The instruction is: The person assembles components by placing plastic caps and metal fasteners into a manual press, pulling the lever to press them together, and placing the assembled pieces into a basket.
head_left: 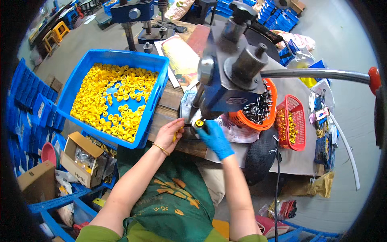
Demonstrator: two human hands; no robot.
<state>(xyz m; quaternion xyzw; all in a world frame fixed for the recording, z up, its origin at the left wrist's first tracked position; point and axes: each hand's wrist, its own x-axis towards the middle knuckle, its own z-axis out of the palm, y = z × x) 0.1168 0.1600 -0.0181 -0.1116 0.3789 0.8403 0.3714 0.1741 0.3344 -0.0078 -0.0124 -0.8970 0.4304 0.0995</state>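
Observation:
My left hand (167, 134), bare with a bracelet at the wrist, is closed around small yellow caps (175, 136), partly hidden by the fingers. In a blue glove, my right hand (216, 139) has its fingertips pinched at a yellow cap with a dark centre (199, 122), which sits on the small round seat of a bench press. The blue and grey press head (231, 94) stands just above both hands. To the left, a big blue tray (117, 141) holds a heap of loose yellow caps (96, 97).
An orange basket (271, 117) of dark metal parts stands right of the press, beside a red basket (300, 137) with small yellow parts. The press's long lever (318, 73) reaches right to a red knob. A second press (133, 14) stands behind the tray. An open carton (80, 161) sits lower left.

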